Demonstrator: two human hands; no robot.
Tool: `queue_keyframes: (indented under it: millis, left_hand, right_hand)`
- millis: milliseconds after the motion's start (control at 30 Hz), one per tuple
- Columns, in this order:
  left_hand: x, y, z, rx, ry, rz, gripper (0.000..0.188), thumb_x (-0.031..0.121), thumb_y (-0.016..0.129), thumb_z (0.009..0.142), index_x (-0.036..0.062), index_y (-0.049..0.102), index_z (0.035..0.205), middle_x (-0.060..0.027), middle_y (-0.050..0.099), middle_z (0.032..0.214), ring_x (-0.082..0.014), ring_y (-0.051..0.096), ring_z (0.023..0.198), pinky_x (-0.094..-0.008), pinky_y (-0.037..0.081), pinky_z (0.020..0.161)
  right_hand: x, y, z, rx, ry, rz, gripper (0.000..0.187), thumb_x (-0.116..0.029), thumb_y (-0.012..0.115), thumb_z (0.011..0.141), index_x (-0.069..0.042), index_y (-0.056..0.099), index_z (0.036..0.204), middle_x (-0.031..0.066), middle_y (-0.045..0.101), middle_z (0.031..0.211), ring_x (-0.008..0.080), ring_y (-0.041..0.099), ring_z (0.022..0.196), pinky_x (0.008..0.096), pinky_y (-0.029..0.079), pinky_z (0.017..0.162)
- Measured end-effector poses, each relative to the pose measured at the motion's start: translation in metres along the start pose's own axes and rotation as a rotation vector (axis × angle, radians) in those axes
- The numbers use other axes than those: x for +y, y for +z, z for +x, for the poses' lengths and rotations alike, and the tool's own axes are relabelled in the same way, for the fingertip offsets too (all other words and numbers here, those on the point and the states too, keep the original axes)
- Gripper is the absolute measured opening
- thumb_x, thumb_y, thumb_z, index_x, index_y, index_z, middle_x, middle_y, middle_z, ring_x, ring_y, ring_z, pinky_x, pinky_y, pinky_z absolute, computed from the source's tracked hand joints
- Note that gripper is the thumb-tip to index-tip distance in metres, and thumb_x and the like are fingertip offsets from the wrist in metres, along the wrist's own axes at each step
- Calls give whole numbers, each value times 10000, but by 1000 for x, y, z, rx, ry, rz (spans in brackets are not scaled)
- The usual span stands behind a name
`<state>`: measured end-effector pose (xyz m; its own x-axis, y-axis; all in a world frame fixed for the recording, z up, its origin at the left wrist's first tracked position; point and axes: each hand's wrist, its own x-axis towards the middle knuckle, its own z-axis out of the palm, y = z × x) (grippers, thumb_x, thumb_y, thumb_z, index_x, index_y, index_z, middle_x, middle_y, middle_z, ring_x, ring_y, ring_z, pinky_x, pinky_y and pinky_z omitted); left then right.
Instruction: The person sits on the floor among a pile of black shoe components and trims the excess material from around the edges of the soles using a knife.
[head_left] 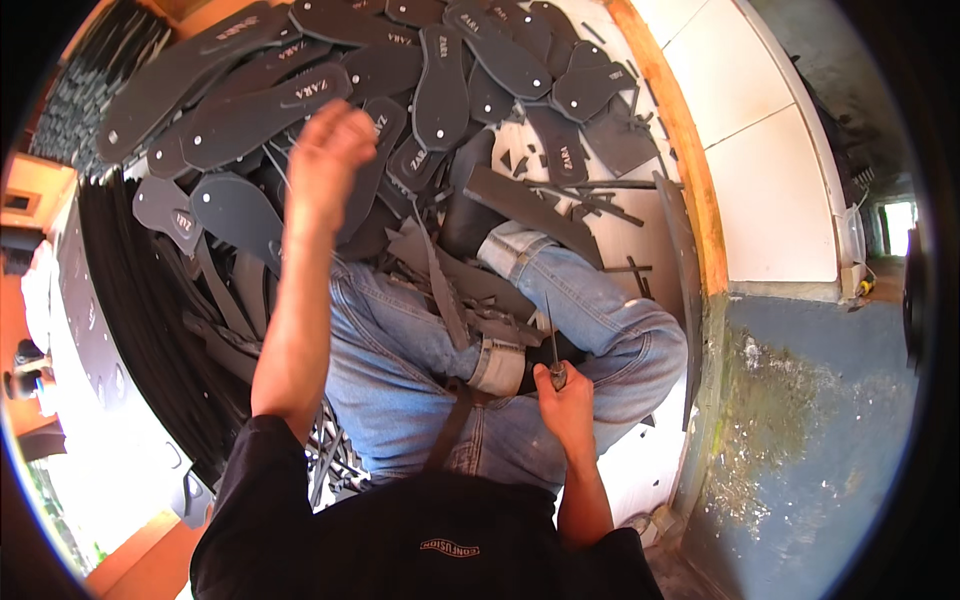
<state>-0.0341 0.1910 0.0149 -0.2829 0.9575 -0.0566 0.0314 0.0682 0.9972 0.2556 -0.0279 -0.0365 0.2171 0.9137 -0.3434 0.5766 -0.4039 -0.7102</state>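
Note:
My left hand (pixel 335 160) is raised over a pile of dark grey shoe insoles (pixel 265 115), its fingers smeared by motion. I cannot make out whether it holds anything. Low over my crossed legs, my right hand (pixel 567 408) is closed round the handle of a thin-bladed knife (pixel 556 350). The narrow blade points away from me. Between my legs lie dark foam offcuts (pixel 455 300), and a broad dark strip (pixel 530 208) rests by my far shin.
Black sheets (pixel 150 310) stand stacked on my left, with more dark stacked pieces (pixel 95 90) beyond. Thin scraps (pixel 600 205) litter the pale floor to the right. A wooden edge (pixel 690 150) and a worn blue-grey wall (pixel 800 400) bound the right side.

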Motion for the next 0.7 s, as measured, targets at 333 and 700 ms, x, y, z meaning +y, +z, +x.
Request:
queue_keyframes:
  millis: [333,700]
  left_hand:
    - [-111,79,2,-297,670,854,426,26,668,706,81,567,1116,-121,549,1162,-331,421,1226,-465,345,1004]
    - [53,-8,-59,-307,272,-63,210,109,593,796,10,601,982,-24,620,825,-98,576,730,-225,466,677]
  right_hand:
    - [17,-2,-8,95,-29,180,347,-218,651,832,14,488,632,126,483,495,209,477,441,363,374,455]
    - [20,4,-16,120,-16,459,329,-163,657,856,-38,463,621,-43,378,509,46,319,501,259,272,437]
